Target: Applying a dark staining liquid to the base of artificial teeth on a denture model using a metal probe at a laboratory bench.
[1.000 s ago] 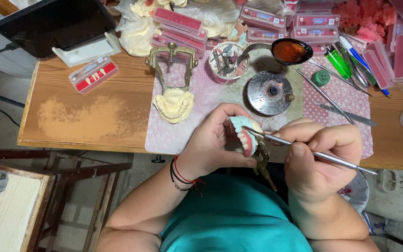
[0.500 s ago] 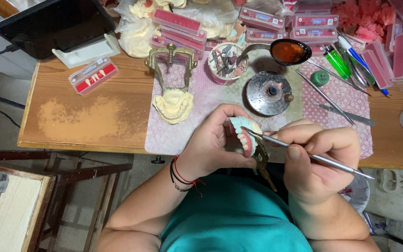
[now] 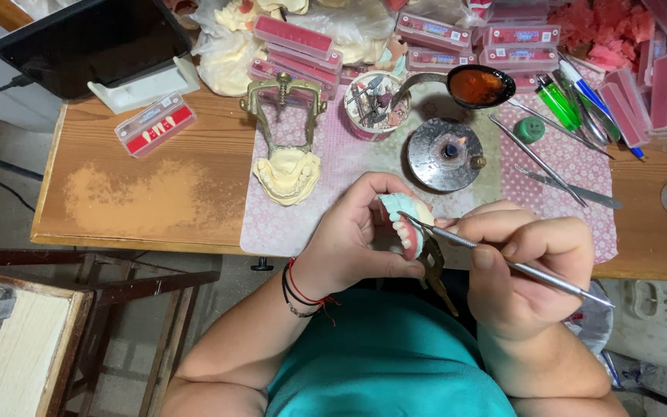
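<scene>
The denture model (image 3: 404, 224), teeth already set, is gripped by the left hand (image 3: 357, 239); wax shaping appears unfinished, the metal carver (image 3: 503, 262) pinched in the right hand (image 3: 530, 270) fingers, its tip at 9 o'clock.

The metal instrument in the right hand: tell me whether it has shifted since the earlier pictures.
No. The metal instrument keeps its slant, tip at the denture model, just below the round burner as before.

Burner (image 3: 447, 154) behind denture model (image 3: 404, 224); articulator (image 3: 286, 147) left; tweezers (image 3: 538, 158) right.
</scene>
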